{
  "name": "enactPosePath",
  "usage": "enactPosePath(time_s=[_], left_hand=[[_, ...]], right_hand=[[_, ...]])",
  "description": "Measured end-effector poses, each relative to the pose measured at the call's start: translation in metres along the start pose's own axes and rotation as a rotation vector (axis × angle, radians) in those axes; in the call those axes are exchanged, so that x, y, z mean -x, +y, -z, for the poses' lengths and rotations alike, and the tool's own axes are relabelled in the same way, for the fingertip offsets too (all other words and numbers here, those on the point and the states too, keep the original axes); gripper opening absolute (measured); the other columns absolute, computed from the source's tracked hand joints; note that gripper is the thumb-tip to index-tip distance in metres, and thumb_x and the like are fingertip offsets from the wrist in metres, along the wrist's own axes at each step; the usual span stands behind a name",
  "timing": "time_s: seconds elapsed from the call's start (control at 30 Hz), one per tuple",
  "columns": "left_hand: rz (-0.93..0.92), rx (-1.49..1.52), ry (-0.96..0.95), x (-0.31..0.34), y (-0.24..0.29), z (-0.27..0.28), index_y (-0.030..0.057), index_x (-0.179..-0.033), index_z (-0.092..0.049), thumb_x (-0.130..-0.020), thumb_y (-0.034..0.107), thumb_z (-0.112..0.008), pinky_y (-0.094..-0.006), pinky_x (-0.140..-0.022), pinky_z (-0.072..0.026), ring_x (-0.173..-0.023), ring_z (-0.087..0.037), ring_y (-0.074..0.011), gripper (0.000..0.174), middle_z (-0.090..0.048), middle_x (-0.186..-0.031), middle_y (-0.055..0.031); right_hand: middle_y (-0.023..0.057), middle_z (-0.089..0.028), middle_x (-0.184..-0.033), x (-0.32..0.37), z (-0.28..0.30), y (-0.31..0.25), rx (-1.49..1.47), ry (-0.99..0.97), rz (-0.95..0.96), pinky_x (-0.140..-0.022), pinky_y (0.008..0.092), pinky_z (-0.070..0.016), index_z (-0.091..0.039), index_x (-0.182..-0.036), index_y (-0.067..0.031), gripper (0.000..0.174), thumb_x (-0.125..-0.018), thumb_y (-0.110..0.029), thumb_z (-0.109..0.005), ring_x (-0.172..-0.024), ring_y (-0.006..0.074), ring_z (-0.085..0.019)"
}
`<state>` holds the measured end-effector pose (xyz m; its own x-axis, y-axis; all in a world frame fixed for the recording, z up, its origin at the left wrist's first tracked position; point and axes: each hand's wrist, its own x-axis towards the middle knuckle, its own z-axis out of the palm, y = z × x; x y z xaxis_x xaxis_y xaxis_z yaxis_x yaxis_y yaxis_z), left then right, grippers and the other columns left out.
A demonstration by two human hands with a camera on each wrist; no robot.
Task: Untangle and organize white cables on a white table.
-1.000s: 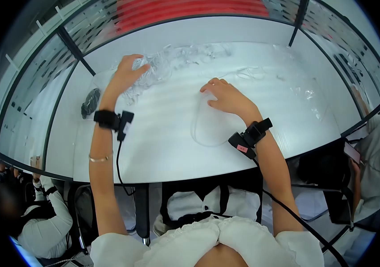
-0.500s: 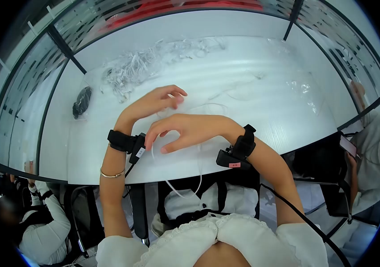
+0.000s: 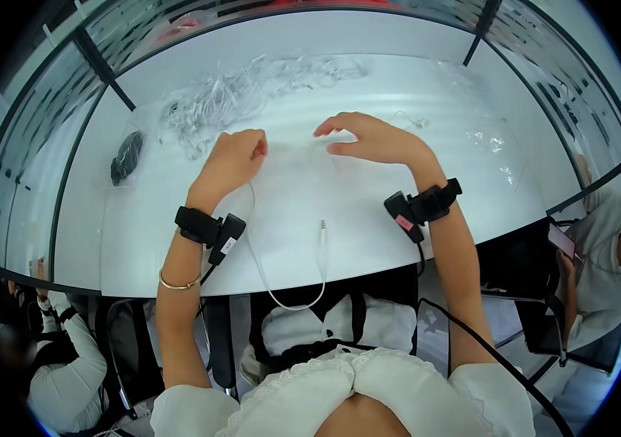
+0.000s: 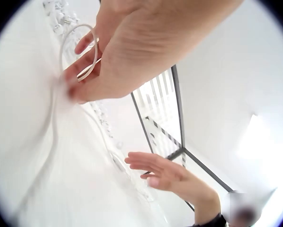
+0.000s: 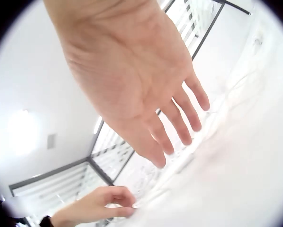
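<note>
My left hand (image 3: 234,164) pinches a thin white cable (image 3: 251,247) above the left middle of the table. From these fingers the cable runs toward me, dips in a bend past the table's front edge and comes back up to a slim plug (image 3: 323,227) lying over the tabletop. A small loop of this cable (image 4: 62,54) curls around the fingers in the left wrist view. My right hand (image 3: 380,138) hovers to the right with fingers spread; its bare palm (image 5: 127,71) shows in the right wrist view.
A tangled heap of white cables (image 3: 216,102) lies along the back left of the white table (image 3: 412,211). At the left sits a dark bundle in clear plastic (image 3: 127,156). Another thin cable (image 3: 409,119) and crumpled clear film (image 3: 496,142) lie at the right. Low partitions enclose the table.
My left hand has come from the heap toward the middle and now holds the cable. My right hand crossed over to the left near it, then moved back right, away from the cable.
</note>
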<state>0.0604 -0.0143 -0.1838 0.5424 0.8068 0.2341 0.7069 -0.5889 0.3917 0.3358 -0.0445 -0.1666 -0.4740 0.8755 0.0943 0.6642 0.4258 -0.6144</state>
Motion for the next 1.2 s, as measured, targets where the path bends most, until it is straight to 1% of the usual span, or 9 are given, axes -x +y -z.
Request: enactPosePath(time_s=[0.07, 0.2, 0.27, 0.37, 0.5, 0.8, 0.97, 1.13, 1.2], left_hand=[[0.037, -0.079, 0.169, 0.0, -0.032, -0.005, 0.003, -0.083, -0.058, -0.074, 0.002, -0.061, -0.0345, -0.065, -0.0484, -0.07, -0.061, -0.0265, 0.009, -0.062, -0.073, -0.0116], [0.115, -0.26, 0.323, 0.005, -0.087, -0.005, 0.009, -0.077, -0.054, -0.074, 0.003, -0.057, -0.0432, -0.069, -0.0399, -0.075, -0.06, -0.0302, 0.008, -0.061, -0.072, -0.0085], [0.172, -0.364, 0.379, 0.009, -0.107, -0.005, 0.0107, -0.076, -0.053, -0.072, 0.002, -0.056, -0.0433, -0.07, -0.0376, -0.076, -0.06, -0.03, 0.01, -0.06, -0.07, -0.0075], [0.345, -0.518, 0.276, 0.016, -0.103, 0.011, 0.0115, -0.078, -0.057, -0.071, 0.004, -0.058, -0.0427, -0.07, -0.0399, -0.076, -0.063, -0.0297, 0.01, -0.063, -0.073, -0.0086], [0.455, -0.644, 0.221, 0.025, -0.118, 0.023, 0.0112, -0.077, -0.059, -0.073, 0.008, -0.059, -0.0435, -0.068, -0.0461, -0.078, -0.063, -0.0316, 0.006, -0.065, -0.078, -0.0112], [0.562, -0.673, 0.241, 0.034, -0.124, 0.032, 0.0045, -0.086, -0.061, -0.08, 0.013, -0.06, -0.045, -0.071, -0.0512, -0.083, -0.065, -0.035, 0.01, -0.066, -0.088, -0.0162], [0.697, -0.637, 0.169, 0.037, -0.123, 0.042, 0.0048, -0.091, -0.061, -0.078, 0.013, -0.062, -0.0435, -0.077, -0.0508, -0.09, -0.064, -0.0339, 0.015, -0.066, -0.092, -0.0159], [0.782, -0.647, 0.085, 0.042, -0.12, 0.054, 0.0067, -0.09, -0.064, -0.074, 0.012, -0.063, -0.0417, -0.078, -0.0494, -0.093, -0.063, -0.0342, 0.017, -0.065, -0.095, -0.0144], [0.613, -0.499, 0.138, 0.046, -0.125, 0.065, 0.0078, -0.089, -0.065, -0.072, 0.012, -0.064, -0.0404, -0.079, -0.0481, -0.094, -0.061, -0.0321, 0.018, -0.064, -0.095, -0.0126]], right_hand=[[0.0086, -0.056, -0.125, 0.002, -0.001, 0.033, 0.178, 0.115, -0.047, -0.096, 0.0387, -0.0428, -0.058, -0.123, -0.0118, 0.044, -0.081, -0.022, -0.064, -0.112, 0.0252, -0.053], [0.0076, -0.053, -0.126, 0.004, 0.013, 0.05, 0.297, -0.004, -0.14, -0.096, 0.0367, -0.0427, -0.058, -0.122, -0.0148, 0.049, -0.075, -0.02, -0.068, -0.113, 0.0241, -0.053], [0.0058, -0.063, -0.104, 0.009, 0.02, 0.047, 0.267, 0.039, -0.198, -0.081, 0.034, -0.0473, -0.064, -0.105, -0.0135, 0.032, -0.073, -0.017, -0.066, -0.094, 0.0219, -0.06], [0.0063, -0.067, -0.077, 0.013, 0.027, 0.061, 0.224, 0.123, -0.243, -0.066, 0.0336, -0.0498, -0.068, -0.088, -0.0098, 0.017, -0.072, -0.016, -0.064, -0.073, 0.0222, -0.064], [0.0076, -0.067, -0.081, 0.023, 0.049, 0.087, 0.133, 0.132, -0.377, -0.066, 0.0327, -0.0491, -0.068, -0.087, -0.0076, 0.017, -0.077, -0.021, -0.066, -0.074, 0.0198, -0.063], [0.0068, -0.068, -0.088, 0.056, 0.077, 0.164, 0.243, 0.55, -0.405, -0.074, 0.0334, -0.0502, -0.068, -0.088, -0.0098, 0.014, -0.078, -0.02, -0.067, -0.082, 0.0207, -0.064], [0.0038, -0.07, -0.08, 0.078, 0.093, 0.187, 0.152, 0.694, -0.621, -0.071, 0.0311, -0.0487, -0.068, -0.091, -0.0116, 0.016, -0.081, -0.023, -0.063, -0.077, 0.0182, -0.065], [0.0075, -0.07, -0.083, 0.08, 0.095, 0.187, -0.015, 0.745, -0.435, -0.073, 0.0306, -0.0486, -0.067, -0.094, -0.0077, 0.02, -0.083, -0.023, -0.062, -0.078, 0.0174, -0.066], [0.0097, -0.069, -0.082, 0.073, 0.093, 0.177, -0.199, 0.736, -0.276, -0.074, 0.0295, -0.0484, -0.066, -0.095, -0.0032, 0.023, -0.085, -0.023, -0.059, -0.078, 0.0161, -0.066]])
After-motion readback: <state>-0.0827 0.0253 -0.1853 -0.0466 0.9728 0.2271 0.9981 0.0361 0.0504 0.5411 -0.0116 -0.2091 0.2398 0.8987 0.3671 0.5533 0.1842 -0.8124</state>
